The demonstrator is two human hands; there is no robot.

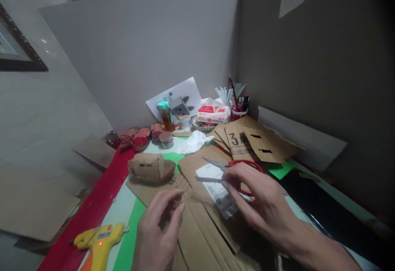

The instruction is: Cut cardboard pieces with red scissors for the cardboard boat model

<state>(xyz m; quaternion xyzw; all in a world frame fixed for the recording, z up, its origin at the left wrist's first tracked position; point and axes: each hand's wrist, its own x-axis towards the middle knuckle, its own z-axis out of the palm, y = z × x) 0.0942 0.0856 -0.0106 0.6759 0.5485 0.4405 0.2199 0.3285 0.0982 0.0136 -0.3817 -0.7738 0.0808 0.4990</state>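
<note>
My right hand reaches onto the red-handled scissors, which lie with their blades apart on a brown cardboard sheet; its fingers touch the handle loops. My left hand pinches the edge of that cardboard sheet between thumb and fingers. A white label with a barcode is stuck on the cardboard under the scissors. A small rolled corrugated-cardboard model stands just beyond my left hand.
A yellow glue gun lies at the near left on a red strip. Cut cardboard pieces, a tissue pack, a pen cup, a bottle and crumpled tissue crowd the back. Grey partition walls close the rear and right.
</note>
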